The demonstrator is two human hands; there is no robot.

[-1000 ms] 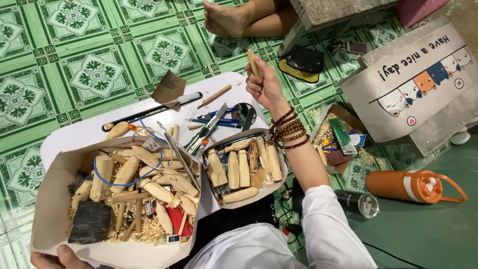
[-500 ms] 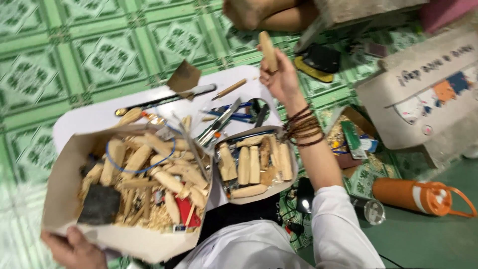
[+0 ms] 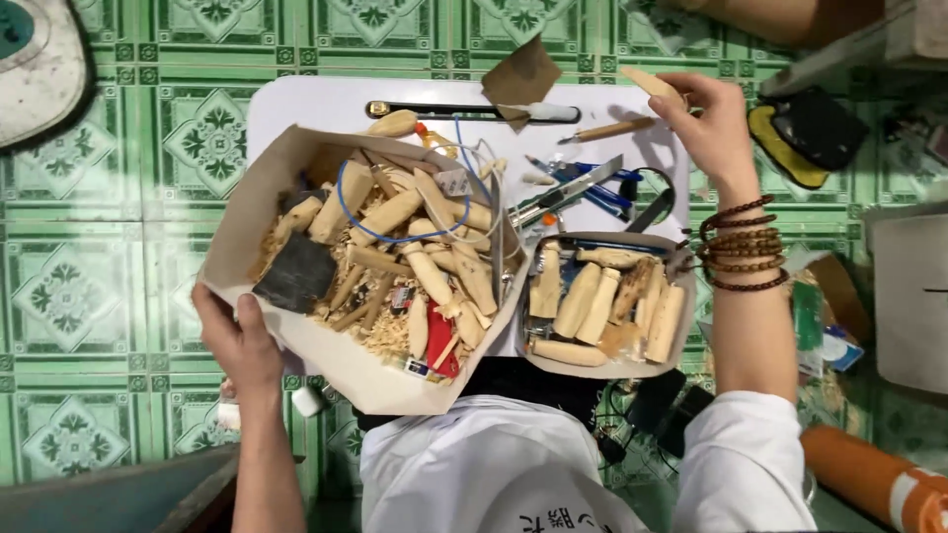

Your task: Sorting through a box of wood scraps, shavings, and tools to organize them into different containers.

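Note:
My right hand (image 3: 713, 126), with bead bracelets on the wrist, holds a pale carved wooden piece (image 3: 649, 83) above the far right edge of a white board (image 3: 326, 104). My left hand (image 3: 235, 336) grips the near left edge of a cardboard box (image 3: 259, 192) full of carved wood pieces, shavings, a blue cord and a dark block. Next to it on the right sits a smaller tray (image 3: 679, 326) of carved wooden pieces.
On the white board lie a long black-handled tool (image 3: 459, 111), a piece of brown sandpaper (image 3: 520, 77), a wooden-handled tool (image 3: 604, 129) and a utility knife (image 3: 568, 192). An orange bottle (image 3: 869, 479) lies at lower right. Green patterned tiles cover the floor.
The view has swung left and closer. My right hand with the wooden piece has stayed raised past the board's far right edge. My left hand still grips the box.

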